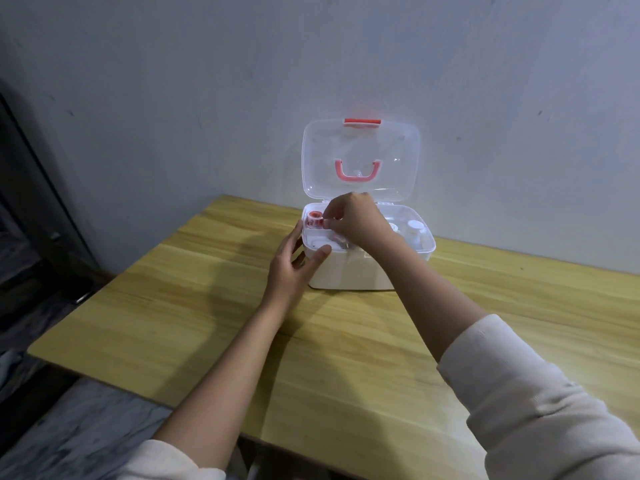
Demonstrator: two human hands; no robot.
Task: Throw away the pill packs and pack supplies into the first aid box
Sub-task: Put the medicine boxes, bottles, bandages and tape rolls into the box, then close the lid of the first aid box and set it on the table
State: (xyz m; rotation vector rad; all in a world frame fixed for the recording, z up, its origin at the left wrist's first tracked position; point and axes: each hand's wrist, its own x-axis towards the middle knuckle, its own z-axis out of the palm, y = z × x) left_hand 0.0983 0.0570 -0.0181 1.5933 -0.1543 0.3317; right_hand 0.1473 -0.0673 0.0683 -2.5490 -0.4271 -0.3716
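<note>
Tape roll (pixel 315 219) looks light, stiff and prone to rolling; right hand (pixel 356 221) fingers pinch its rim, left hand (pixel 294 265) grips first aid box (pixel 349 271) corner.

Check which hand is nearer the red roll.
Right. The right hand reaches over the box, fingertips beside the red roll; the left hand holds the box's front-left corner.
</note>
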